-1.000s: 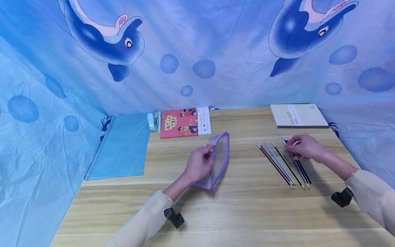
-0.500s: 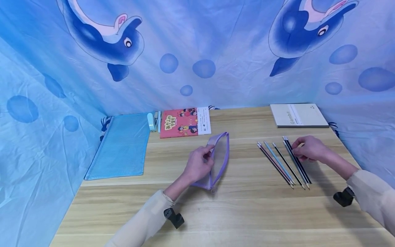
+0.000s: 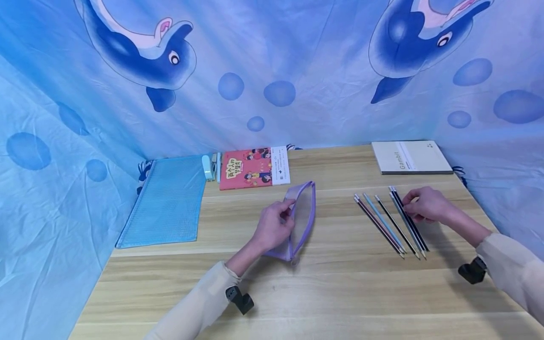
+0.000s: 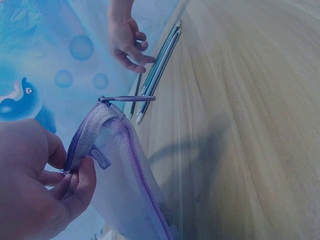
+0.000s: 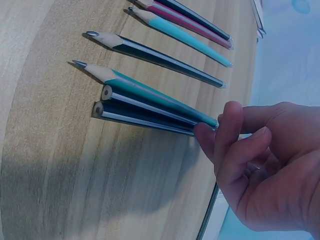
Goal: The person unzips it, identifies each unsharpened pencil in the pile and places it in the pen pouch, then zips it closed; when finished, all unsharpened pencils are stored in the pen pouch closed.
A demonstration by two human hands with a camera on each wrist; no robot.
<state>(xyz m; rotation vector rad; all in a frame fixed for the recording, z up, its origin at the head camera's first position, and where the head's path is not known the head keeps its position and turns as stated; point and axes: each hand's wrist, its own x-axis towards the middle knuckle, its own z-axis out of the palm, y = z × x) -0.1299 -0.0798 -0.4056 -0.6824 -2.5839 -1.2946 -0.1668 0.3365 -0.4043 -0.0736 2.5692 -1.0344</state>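
My left hand (image 3: pixel 275 225) pinches the upper edge of a purple-trimmed mesh pencil case (image 4: pixel 122 165), whose zipped mouth gapes toward the right. A zipper ring (image 4: pixel 127 98) sticks out at one end of it. Over to the right, my right hand (image 3: pixel 427 205) has its fingertips on the far part of a bunch of pencils (image 5: pixel 150 107): two dark striped ones with blunt ends and a sharpened teal one. These pencils lie on the table, with the fingers loosely bent over them. To their left lie a black pencil (image 3: pixel 392 219), a light blue pencil (image 3: pixel 379 215) and a red pencil (image 5: pixel 190 22) beside a dark one.
On the wooden table (image 3: pixel 331 293), a blue mesh folder (image 3: pixel 165 203) lies at the left. A light blue stapler (image 3: pixel 207 167) and a red book (image 3: pixel 246 168) are at the back. A cream Gambit notebook (image 3: pixel 411 157) lies back right. A blue dolphin curtain (image 3: pixel 314 108) stands behind.
My right hand has shifted slightly right across the pencil bunch, then stayed put. The pencils and the left hand with the pencil case keep their places.
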